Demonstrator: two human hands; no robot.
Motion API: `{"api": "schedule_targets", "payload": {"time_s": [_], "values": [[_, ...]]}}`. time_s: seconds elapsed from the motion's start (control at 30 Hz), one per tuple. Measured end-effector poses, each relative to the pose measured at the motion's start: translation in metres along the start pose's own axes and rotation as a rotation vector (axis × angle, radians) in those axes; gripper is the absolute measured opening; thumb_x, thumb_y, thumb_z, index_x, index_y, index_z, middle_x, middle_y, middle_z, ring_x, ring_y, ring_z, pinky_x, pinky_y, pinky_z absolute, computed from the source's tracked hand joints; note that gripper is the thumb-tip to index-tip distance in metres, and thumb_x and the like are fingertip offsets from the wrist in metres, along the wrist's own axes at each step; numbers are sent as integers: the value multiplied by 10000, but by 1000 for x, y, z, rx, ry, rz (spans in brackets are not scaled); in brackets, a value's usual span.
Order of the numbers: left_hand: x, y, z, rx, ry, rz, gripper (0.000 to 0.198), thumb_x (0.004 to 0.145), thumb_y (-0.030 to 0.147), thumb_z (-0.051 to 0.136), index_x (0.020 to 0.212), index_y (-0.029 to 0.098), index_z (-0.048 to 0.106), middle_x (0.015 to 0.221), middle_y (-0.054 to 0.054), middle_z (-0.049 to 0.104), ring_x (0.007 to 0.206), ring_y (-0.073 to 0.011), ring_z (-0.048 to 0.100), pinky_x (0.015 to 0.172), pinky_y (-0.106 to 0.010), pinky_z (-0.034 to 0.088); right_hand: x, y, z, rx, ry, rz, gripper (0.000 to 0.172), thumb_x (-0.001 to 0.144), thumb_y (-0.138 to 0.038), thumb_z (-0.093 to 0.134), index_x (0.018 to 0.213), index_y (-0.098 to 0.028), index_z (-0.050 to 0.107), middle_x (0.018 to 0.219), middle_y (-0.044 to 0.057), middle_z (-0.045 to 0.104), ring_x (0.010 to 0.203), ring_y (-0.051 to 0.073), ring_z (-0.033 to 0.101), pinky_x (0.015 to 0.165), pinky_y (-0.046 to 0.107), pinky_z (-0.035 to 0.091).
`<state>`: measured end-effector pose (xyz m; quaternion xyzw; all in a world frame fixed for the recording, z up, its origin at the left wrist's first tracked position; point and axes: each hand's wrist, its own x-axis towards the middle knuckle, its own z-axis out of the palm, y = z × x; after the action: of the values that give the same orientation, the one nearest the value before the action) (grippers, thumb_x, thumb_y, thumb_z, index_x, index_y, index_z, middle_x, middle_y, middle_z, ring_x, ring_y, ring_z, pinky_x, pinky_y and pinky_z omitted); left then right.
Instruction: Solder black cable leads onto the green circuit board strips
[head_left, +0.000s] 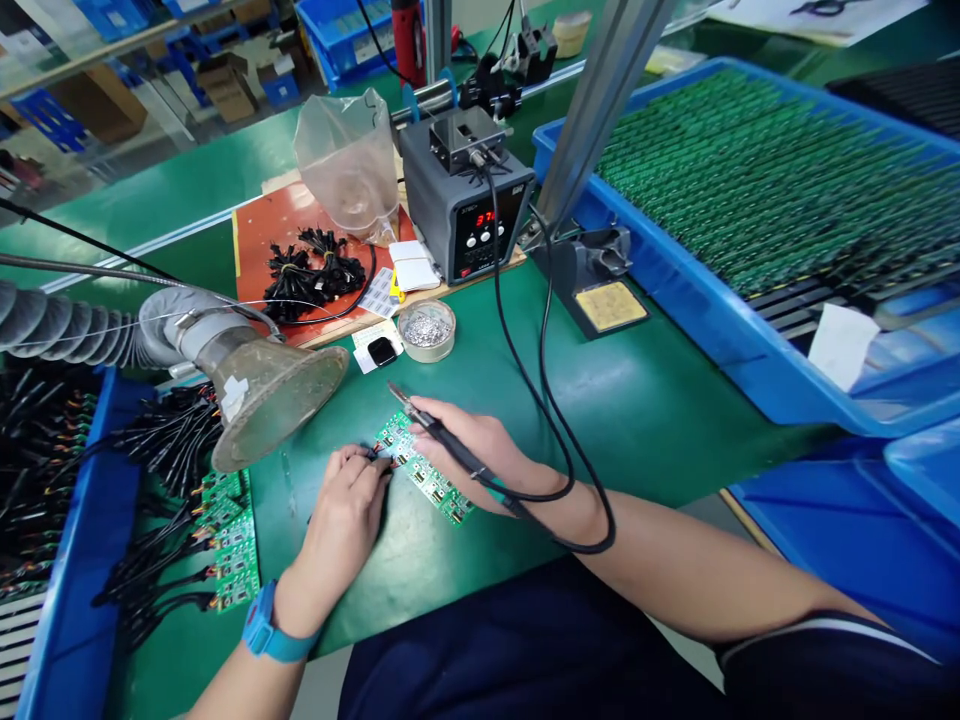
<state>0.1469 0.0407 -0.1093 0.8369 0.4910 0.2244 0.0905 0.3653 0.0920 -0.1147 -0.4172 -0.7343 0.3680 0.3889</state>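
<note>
My right hand is closed around a soldering iron, its tip pointing up and left above a green circuit board. The board lies flat on the green mat, partly covered by both hands. At the board's left edge, my left hand has its fingers pinched together on a black cable, most of which is hidden under the hand. A blue wrist strap circles my left wrist. Beyond the board stand a round tin of silvery solder bits and a soldering station with a lit red display.
A fume extraction hood leans in from the left. Below it lie boards with black cables attached. On the right, a blue crate holds rows of green boards, beside the iron stand. Bundled cables rest behind.
</note>
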Motion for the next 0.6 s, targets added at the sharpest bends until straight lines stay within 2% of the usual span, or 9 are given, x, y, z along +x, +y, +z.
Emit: {"api": "schedule_targets", "payload": {"time_s": [0.13,0.23,0.33,0.47,0.6], "values": [[-2,1,1,-2,-12,1,188,1006,113,537,1148,113,660,937,-101,644,1045,-263,571,921,-457,558,10,-22,-22,180,82,13,222,942,-277,652,1115,-179,751,1002,44,789,872,161,739,778,262,586],[0,2,-1,3,-29,-16,174,1007,126,537,1116,116,672,934,-105,652,1047,-267,570,918,-458,557,23,-32,-34,193,-38,101,132,896,-232,657,937,-190,775,824,-2,770,735,129,698,654,226,531],[3,2,-3,-12,-50,-47,161,1008,146,537,1086,141,677,928,-97,660,1026,-263,582,923,-475,551,38,-34,-40,132,-183,204,62,845,-215,677,829,-190,732,713,-32,713,647,116,635,570,219,457],[6,3,-6,-39,-76,-54,145,1009,150,536,1070,144,668,914,-91,661,992,-253,574,933,-485,533,52,-29,-39,98,-230,208,74,812,-168,682,740,-186,688,711,-32,688,668,122,617,614,240,442],[7,4,-6,-42,-79,-43,144,1005,138,541,1078,142,664,920,-90,657,998,-254,564,943,-473,523,56,-20,-35,106,-260,217,81,805,-147,679,735,-187,690,693,-38,671,662,124,608,646,253,449]]}}
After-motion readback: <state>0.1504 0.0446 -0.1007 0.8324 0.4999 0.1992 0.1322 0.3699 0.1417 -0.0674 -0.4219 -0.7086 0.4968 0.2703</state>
